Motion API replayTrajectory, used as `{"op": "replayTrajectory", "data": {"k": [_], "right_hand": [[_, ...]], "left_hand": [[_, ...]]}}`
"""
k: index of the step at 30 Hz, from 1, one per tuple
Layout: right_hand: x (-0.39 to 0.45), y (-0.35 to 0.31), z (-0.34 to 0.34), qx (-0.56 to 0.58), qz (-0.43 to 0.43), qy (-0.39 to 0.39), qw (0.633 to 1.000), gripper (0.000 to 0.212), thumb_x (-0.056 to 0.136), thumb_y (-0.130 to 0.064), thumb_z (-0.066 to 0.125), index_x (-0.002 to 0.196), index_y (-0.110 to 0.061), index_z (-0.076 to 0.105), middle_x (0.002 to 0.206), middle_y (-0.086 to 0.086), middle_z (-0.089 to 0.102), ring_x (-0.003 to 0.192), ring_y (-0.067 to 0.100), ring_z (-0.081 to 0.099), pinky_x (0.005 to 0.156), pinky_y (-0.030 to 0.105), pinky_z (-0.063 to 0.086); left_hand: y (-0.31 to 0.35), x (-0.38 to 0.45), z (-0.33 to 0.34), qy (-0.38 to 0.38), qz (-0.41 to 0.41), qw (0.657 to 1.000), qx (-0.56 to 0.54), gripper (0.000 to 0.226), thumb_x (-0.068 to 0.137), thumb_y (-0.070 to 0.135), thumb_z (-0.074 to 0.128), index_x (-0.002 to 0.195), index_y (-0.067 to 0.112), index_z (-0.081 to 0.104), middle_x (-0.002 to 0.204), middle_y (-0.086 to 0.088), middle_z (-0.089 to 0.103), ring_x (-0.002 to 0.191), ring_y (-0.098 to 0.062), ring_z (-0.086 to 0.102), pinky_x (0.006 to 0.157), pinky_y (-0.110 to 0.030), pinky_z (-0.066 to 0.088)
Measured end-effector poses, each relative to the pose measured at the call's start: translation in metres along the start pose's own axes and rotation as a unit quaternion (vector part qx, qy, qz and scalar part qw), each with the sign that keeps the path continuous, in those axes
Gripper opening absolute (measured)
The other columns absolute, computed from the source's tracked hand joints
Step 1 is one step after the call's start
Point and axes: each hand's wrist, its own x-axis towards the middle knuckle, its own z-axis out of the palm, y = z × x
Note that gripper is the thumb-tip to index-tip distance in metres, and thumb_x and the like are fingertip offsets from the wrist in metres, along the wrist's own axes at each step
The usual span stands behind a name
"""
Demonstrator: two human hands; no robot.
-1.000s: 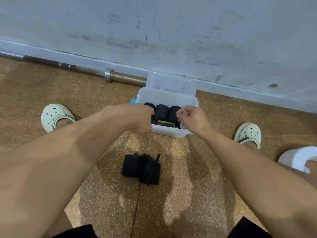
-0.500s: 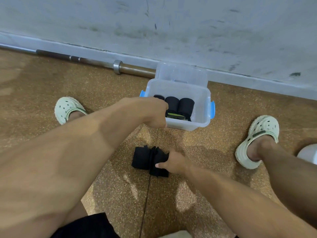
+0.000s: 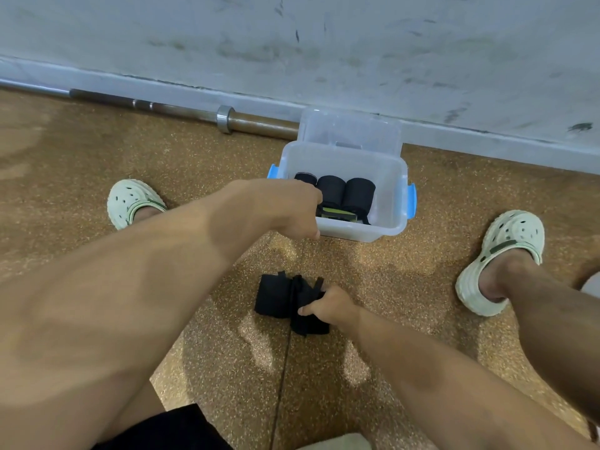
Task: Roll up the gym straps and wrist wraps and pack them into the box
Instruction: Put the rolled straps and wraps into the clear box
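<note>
We've got the clear box [image 3: 394,190] sitting on the cork floor [image 3: 194,151] at about 12 o'clock, lid flipped back against the wall [image 3: 324,43]. Three black rolled wraps [image 3: 344,193] are lined up inside it already, plus a greenish one under them. Our left hand [image 3: 285,209] is curled at the box's near-left corner, but we can't tell if it's actually holding anything. Our right hand [image 3: 328,306] is down at 6 o'clock from the box, fingers pinching the loose black wrap [image 3: 276,297] lying on the floor. Barbell [image 3: 162,108] runs along the wall at 10 o'clock.
</note>
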Motion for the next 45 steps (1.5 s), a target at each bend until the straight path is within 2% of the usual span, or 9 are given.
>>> {"op": "replayTrajectory", "data": {"k": [6,11,15,18,24,30,40,43,45], "right_hand": [[-0.017,-0.01,-0.036,-0.041,-0.064,-0.002,0.997,0.064,0.066,-0.027,0.096,0.117,-0.015,0.059,0.112,0.002,0.067,0.104,0.022,0.064,0.074,0.032,0.049],[-0.034,-0.043,-0.077,0.015,-0.175,-0.021,0.984,0.073,0.047,-0.037,0.1,0.11,-0.016,0.07,0.107,-0.002,0.077,0.106,0.018,0.071,0.098,0.043,0.056],[-0.058,-0.076,-0.104,0.118,-0.26,-0.032,0.958,0.056,0.071,-0.016,0.094,0.122,-0.017,0.072,0.116,-0.004,0.077,0.112,0.01,0.07,0.099,0.029,0.052],[-0.067,-0.101,-0.121,0.178,-0.293,0.019,0.939,0.05,0.074,-0.024,0.093,0.119,-0.018,0.072,0.114,-0.003,0.077,0.109,0.013,0.073,0.095,0.03,0.058],[-0.038,-0.137,-0.148,0.29,-0.216,0.187,0.913,0.076,0.052,-0.043,0.098,0.114,-0.021,0.059,0.112,0.0,0.072,0.098,0.018,0.073,0.089,0.039,0.062],[0.009,-0.145,-0.149,0.286,-0.124,0.196,0.93,0.031,0.072,-0.023,0.093,0.091,-0.015,0.069,0.097,0.003,0.074,0.088,0.021,0.071,0.088,0.039,0.061],[0.059,-0.173,-0.126,0.163,-0.134,0.207,0.955,0.041,0.081,-0.037,0.085,0.111,-0.014,0.07,0.104,0.001,0.07,0.095,0.022,0.063,0.086,0.034,0.053],[0.06,-0.177,-0.126,0.082,-0.131,0.215,0.964,0.052,0.086,-0.047,0.079,0.116,-0.005,0.069,0.108,0.01,0.073,0.088,0.022,0.06,0.081,0.036,0.053],[0.056,-0.179,-0.128,0.035,-0.129,0.211,0.968,0.057,0.09,-0.051,0.073,0.116,0.0,0.068,0.11,0.018,0.073,0.083,0.024,0.061,0.081,0.038,0.053]], "left_hand": [[-0.006,0.001,0.0,0.003,0.003,1.0,0.006,0.06,0.1,0.044,0.058,0.151,0.018,0.039,0.139,-0.003,0.056,0.122,-0.026,0.056,0.098,-0.035,0.044],[-0.013,0.0,-0.004,0.018,-0.022,0.999,0.016,0.052,0.1,0.037,0.056,0.146,0.017,0.044,0.139,-0.008,0.057,0.103,-0.022,0.052,0.09,-0.035,0.045],[-0.026,-0.001,-0.01,0.049,-0.067,0.996,0.009,0.048,0.1,0.03,0.056,0.145,0.017,0.047,0.143,-0.008,0.056,0.103,-0.021,0.051,0.085,-0.034,0.043],[-0.034,-0.004,-0.013,0.074,-0.099,0.992,0.007,0.048,0.099,0.031,0.055,0.145,0.02,0.047,0.143,-0.005,0.056,0.121,-0.025,0.058,0.089,-0.037,0.046],[-0.032,-0.004,-0.004,0.038,-0.101,0.994,0.028,0.05,0.099,0.037,0.054,0.147,0.026,0.043,0.141,-0.001,0.056,0.124,-0.025,0.058,0.081,-0.035,0.042],[-0.031,0.006,0.003,0.016,-0.088,0.996,0.032,0.05,0.101,0.039,0.052,0.148,0.028,0.04,0.143,0.0,0.055,0.125,-0.025,0.057,0.096,-0.041,0.045],[-0.032,0.017,0.011,0.008,-0.086,0.996,0.024,0.039,0.099,0.037,0.053,0.137,0.028,0.048,0.122,0.003,0.062,0.105,-0.021,0.062,0.071,-0.034,0.037],[-0.029,0.017,0.012,0.003,-0.081,0.997,0.017,0.039,0.099,0.035,0.055,0.137,0.027,0.048,0.119,0.002,0.063,0.1,-0.021,0.062,0.057,-0.029,0.032],[-0.029,0.016,0.011,-0.003,-0.079,0.997,0.01,0.042,0.1,0.035,0.054,0.14,0.026,0.046,0.124,0.001,0.062,0.104,-0.021,0.062,0.061,-0.029,0.037]]}}
